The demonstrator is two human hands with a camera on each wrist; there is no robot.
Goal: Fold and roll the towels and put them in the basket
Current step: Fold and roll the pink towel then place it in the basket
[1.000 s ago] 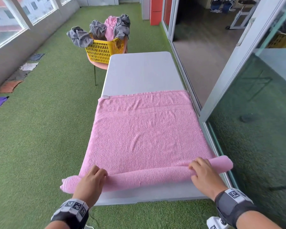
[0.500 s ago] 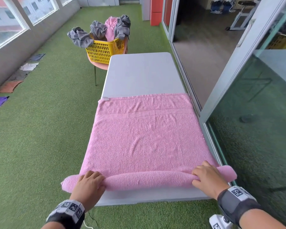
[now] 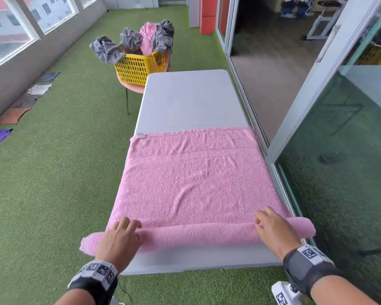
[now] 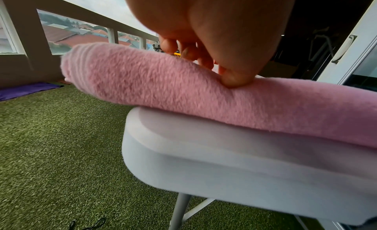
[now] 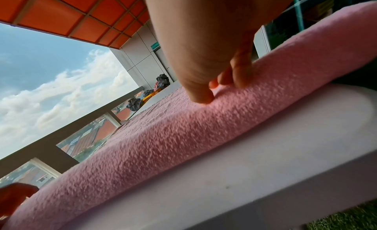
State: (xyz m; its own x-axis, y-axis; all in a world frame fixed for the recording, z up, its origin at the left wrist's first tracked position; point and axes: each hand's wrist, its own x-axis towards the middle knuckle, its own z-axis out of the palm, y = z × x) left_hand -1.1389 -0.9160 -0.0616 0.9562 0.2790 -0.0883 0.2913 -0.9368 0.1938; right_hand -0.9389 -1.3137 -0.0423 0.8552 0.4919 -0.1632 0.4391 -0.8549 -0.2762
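Observation:
A pink towel (image 3: 191, 183) lies flat across the near half of the white table (image 3: 189, 100). Its near end is rolled into a long tube (image 3: 196, 235) that overhangs both table sides. My left hand (image 3: 121, 236) lies over the tube's left part, fingers curled across the top and thumb pressing the near side (image 4: 232, 81). My right hand (image 3: 273, 230) holds the right part the same way (image 5: 214, 86). The roll (image 4: 163, 85) (image 5: 183, 136) sits close to the table's front edge. A yellow basket (image 3: 139, 67) stands beyond the far left corner.
Grey and pink towels (image 3: 141, 40) hang crumpled over the basket, which rests on a pink chair (image 3: 130, 86). A glass sliding door (image 3: 317, 106) runs close along the table's right side. Loose cloths (image 3: 13, 115) lie on the green turf by the left wall.
The towel's far edge has slid a little toward me and the tube looks thicker. Both hands have shifted forward over the top of the roll.

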